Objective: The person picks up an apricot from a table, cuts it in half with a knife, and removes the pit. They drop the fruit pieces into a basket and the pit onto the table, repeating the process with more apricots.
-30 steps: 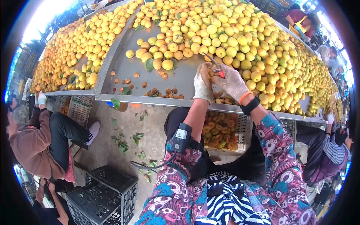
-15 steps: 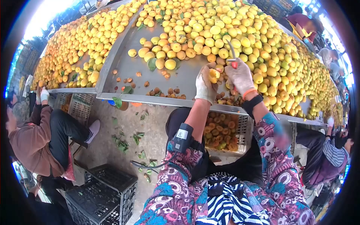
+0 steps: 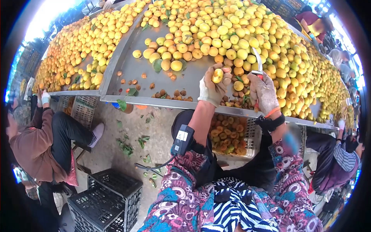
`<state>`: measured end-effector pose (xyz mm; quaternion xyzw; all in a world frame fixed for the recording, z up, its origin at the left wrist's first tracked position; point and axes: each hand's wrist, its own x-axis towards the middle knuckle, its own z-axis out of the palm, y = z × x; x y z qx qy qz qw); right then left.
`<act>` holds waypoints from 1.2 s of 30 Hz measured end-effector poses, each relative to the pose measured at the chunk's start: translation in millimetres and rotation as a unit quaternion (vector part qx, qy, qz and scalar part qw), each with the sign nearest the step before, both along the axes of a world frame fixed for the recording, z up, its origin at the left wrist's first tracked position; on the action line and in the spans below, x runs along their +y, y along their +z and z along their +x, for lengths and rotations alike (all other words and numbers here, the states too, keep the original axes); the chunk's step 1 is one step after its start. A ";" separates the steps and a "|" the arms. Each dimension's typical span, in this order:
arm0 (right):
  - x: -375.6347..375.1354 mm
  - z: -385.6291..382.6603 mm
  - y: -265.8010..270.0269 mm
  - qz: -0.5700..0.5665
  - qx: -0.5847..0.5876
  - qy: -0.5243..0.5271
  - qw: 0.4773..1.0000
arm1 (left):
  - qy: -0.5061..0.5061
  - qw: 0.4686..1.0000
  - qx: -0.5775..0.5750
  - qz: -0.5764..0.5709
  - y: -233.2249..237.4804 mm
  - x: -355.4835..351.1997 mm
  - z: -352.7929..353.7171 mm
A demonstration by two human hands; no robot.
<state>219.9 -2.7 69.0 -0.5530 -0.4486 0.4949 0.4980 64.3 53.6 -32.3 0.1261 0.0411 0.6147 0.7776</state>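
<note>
My left hand [image 3: 213, 87], in a pale glove, holds a cut yellow fruit [image 3: 217, 75] between thumb and fingers above the tray's front edge. To its right, my right hand [image 3: 262, 92], also gloved, is closed on a red-handled knife [image 3: 258, 62] whose curved blade points up, apart from the fruit. Beyond both hands a large heap of yellow fruit [image 3: 232, 33] covers much of the metal tray [image 3: 127, 79]. Small brown pits or pieces [image 3: 176, 93] lie along the tray's near side.
Below the edge stands a crate [image 3: 252, 135] of halved fruit [image 3: 228, 133]. Black crates [image 3: 104, 197] stand on the floor at lower left, near scattered leaves [image 3: 125, 147]. A person [image 3: 38, 143] sits at left, another [image 3: 340, 162] at right; a third [image 3: 313, 25] is across the heap.
My hands have moved apart, the right one to the right with the knife, its blade now away from the fruit. My left hand has turned, showing the fruit held near its fingertips.
</note>
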 end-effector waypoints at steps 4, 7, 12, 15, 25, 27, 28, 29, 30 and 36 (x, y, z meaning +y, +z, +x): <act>-19.2 5.1 2.6 -0.002 -0.055 -0.009 0.998 | 0.004 0.999 0.027 -0.032 4.6 -5.4 5.5; -35.6 2.1 -2.2 0.004 -0.011 -0.008 1.000 | -0.029 0.999 0.018 -0.017 5.7 -15.5 6.1; -50.5 -12.0 -16.7 -0.021 -0.031 0.008 0.999 | 0.125 0.976 0.173 0.027 17.4 -41.8 27.6; -42.1 -23.6 -47.9 0.139 -0.088 -0.030 0.986 | 0.240 0.879 0.391 0.130 31.5 -58.6 35.2; -54.7 -11.4 -52.2 0.039 0.157 -0.078 0.984 | 0.376 0.696 0.539 0.290 38.3 -80.3 52.3; -49.8 -13.3 -68.5 0.114 0.174 -0.102 0.973 | 0.392 0.686 0.537 0.295 38.1 -81.5 58.5; -53.4 -17.0 -60.6 0.128 0.140 -0.105 0.976 | 0.384 0.729 0.507 0.253 32.3 -81.0 64.5; -59.5 -21.6 -51.0 0.141 0.106 -0.109 0.978 | 0.373 0.770 0.474 0.209 25.1 -80.4 71.2; -63.6 -23.7 -44.9 0.155 0.071 -0.114 0.979 | 0.359 0.807 0.440 0.165 26.5 -81.8 74.2; -65.1 2.9 -56.6 0.247 -0.126 -0.075 0.958 | 0.213 0.922 0.321 -0.024 31.0 -95.8 61.8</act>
